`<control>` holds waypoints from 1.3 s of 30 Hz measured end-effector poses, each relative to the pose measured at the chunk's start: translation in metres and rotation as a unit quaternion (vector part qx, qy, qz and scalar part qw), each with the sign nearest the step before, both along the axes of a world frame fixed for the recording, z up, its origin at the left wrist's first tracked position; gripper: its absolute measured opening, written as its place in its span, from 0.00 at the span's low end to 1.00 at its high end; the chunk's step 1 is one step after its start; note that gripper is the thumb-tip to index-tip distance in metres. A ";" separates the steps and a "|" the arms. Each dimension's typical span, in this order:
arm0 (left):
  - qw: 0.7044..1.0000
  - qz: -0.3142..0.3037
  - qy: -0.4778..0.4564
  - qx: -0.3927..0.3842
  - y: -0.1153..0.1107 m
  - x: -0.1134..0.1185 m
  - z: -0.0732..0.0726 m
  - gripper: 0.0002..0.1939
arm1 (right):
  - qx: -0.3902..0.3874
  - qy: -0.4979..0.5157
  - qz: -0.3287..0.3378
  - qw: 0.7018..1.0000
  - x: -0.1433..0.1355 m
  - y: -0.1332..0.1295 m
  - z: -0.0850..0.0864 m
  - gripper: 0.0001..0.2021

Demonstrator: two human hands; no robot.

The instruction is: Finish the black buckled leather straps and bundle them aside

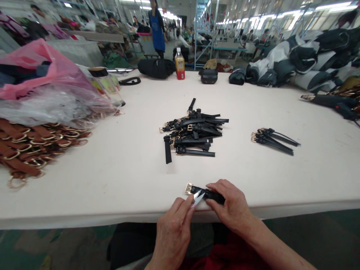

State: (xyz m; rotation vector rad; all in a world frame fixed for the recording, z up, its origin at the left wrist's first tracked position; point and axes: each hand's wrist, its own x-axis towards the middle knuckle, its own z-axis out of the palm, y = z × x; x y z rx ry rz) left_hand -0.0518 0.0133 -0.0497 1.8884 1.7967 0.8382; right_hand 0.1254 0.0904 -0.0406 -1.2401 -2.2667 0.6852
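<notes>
Near the front edge of the table, my right hand [232,202] is closed on a black buckle strap [200,190], its gold buckle pointing left. My left hand [177,221] is closed round small scissors [198,198]. Their two pointed metal blades are parted and lie against the strap just behind the buckle; the handles are hidden in my palm. Beyond my hands lies a jumbled pile of black buckle straps [197,131]. A smaller group of the same straps [272,140] rests to the right.
Brown straps with gold rings [36,146] are heaped at left beside a pink plastic bag [47,71]. A drink bottle [180,65] and a black pouch [156,68] stand at the back. Rolled grey-and-white bundles [292,62] and a black tool [332,101] lie at right.
</notes>
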 end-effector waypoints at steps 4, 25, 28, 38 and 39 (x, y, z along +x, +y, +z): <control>1.000 0.017 0.006 -0.021 -0.002 0.001 0.004 0.16 | 0.031 0.002 0.014 0.999 -0.006 -0.001 0.006 0.17; 0.999 0.008 0.035 -0.029 -0.010 -0.007 0.010 0.16 | 0.024 -0.031 0.020 0.999 -0.026 0.004 0.005 0.07; 0.997 -0.001 0.069 -0.025 -0.009 -0.005 0.010 0.16 | -0.008 -0.015 0.030 0.999 -0.023 0.008 0.005 0.07; 0.986 -0.031 0.161 -0.023 0.001 0.003 0.009 0.19 | -0.019 -0.006 0.035 0.999 -0.021 0.010 0.004 0.07; 0.986 -0.033 0.164 -0.021 0.001 0.004 0.009 0.20 | -0.019 0.001 0.036 0.999 -0.022 0.009 0.003 0.07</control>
